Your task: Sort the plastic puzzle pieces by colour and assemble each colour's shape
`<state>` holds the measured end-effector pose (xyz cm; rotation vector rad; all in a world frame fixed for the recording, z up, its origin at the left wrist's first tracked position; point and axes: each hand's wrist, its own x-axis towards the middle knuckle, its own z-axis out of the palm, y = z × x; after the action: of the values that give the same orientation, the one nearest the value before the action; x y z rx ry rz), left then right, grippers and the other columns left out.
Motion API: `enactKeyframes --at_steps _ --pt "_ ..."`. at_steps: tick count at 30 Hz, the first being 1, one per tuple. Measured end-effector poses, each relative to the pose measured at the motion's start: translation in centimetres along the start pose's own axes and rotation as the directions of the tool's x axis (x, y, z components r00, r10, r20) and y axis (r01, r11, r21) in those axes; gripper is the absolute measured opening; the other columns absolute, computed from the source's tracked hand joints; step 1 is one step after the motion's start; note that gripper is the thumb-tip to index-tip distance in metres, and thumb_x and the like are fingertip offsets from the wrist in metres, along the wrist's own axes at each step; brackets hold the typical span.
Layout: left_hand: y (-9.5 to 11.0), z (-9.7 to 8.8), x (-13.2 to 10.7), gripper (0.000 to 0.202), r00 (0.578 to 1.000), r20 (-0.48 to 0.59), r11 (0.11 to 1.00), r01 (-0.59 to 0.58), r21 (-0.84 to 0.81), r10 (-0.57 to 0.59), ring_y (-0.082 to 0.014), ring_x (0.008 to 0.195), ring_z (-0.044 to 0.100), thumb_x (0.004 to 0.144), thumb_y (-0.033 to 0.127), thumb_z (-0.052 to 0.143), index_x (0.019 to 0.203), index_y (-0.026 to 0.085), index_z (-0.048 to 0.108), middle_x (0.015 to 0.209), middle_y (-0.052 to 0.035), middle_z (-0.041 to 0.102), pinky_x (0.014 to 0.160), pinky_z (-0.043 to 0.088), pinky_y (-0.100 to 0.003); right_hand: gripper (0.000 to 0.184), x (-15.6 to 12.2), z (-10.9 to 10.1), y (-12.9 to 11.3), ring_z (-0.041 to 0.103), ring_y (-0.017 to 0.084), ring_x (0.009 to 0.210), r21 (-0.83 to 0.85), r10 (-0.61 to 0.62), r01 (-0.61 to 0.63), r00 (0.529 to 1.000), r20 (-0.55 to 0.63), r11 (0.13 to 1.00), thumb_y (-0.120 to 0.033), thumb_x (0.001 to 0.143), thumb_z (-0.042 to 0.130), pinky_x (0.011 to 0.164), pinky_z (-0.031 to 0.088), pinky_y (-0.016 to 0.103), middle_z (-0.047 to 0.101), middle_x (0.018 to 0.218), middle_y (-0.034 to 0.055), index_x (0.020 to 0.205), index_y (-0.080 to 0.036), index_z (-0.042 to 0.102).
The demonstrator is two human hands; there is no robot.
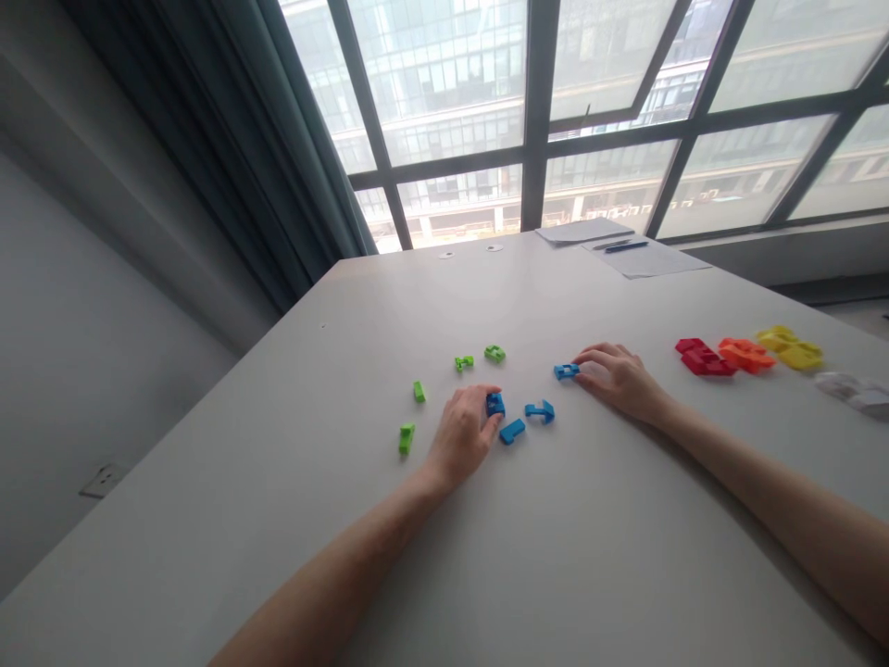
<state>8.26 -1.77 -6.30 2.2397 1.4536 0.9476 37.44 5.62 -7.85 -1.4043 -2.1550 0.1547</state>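
My left hand (464,428) pinches a dark blue plastic piece (495,405) between thumb and fingers, low at the white table (528,556). To its right, my right hand (618,378) has its fingertips closed on the end of a lighter blue plastic piece (565,371). Between the hands lie a blue arrow-shaped piece (540,411) and a blue stepped block (512,431), the block close to my left thumb. Beyond and left of my left hand, several green pieces are spread out, among them a notched one (464,363), an oval one (494,353) and a small block (419,392).
Right of my right hand sit red (705,358), orange (746,355), yellow (792,348) and whitish pieces (853,393) in a row. Papers (653,257) and a pen (626,247) lie at the far edge, below the window. A dark curtain (278,167) hangs at the left.
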Motion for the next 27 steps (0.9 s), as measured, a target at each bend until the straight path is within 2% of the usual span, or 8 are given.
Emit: enactKeyframes --at_steps 14,20,23,27 --pt "-0.6 0.4 -0.1 0.031 0.984 -0.163 0.981 -0.099 -0.165 0.072 -0.0188 0.096 0.061 0.087 0.009 0.056 0.116 0.019 0.052 0.104 -0.0078 0.061 0.084 0.053 -0.036 0.025 0.0 -0.1 -0.1 0.057 0.029 0.106 -0.005 -0.06 0.06 0.998 0.006 0.998 -0.044 0.087 0.052 0.094 0.041 0.049 0.066 0.11 0.0082 0.096 -0.025 0.066" --pt "-0.6 0.4 -0.1 0.033 0.974 -0.21 0.974 -0.128 -0.187 0.087 -0.0169 0.089 0.062 0.088 0.017 0.06 0.119 0.021 0.05 0.102 -0.0071 0.063 0.081 0.054 -0.034 0.034 -0.2 -0.3 -0.6 0.056 0.031 0.111 -0.03 -0.08 0.079 0.996 -0.042 0.996 -0.047 0.087 0.055 0.095 0.04 0.051 0.063 0.116 0.0116 0.111 -0.024 0.061" --pt "-0.4 0.4 -0.1 0.038 0.971 -0.22 0.969 -0.14 -0.206 0.093 -0.0174 0.092 0.063 0.086 0.021 0.066 0.12 0.021 0.049 0.103 -0.0067 0.064 0.081 0.054 -0.034 0.029 -0.5 -0.8 -1.8 0.056 0.03 0.109 0.007 -0.122 0.124 0.988 -0.096 0.992 -0.044 0.089 0.054 0.094 0.041 0.05 0.064 0.115 0.0104 0.11 -0.025 0.061" --pt "-0.3 0.2 -0.2 0.041 0.963 -0.233 0.965 -0.178 -0.192 0.132 -0.0172 0.091 0.064 0.083 0.027 0.07 0.118 0.022 0.051 0.105 -0.0064 0.065 0.08 0.055 -0.034 0.018 -1.1 -1.2 -5.2 0.059 0.024 0.103 0.131 -0.196 0.212 0.973 -0.125 0.968 -0.038 0.092 0.053 0.09 0.043 0.042 0.067 0.105 0.0074 0.101 -0.025 0.061"
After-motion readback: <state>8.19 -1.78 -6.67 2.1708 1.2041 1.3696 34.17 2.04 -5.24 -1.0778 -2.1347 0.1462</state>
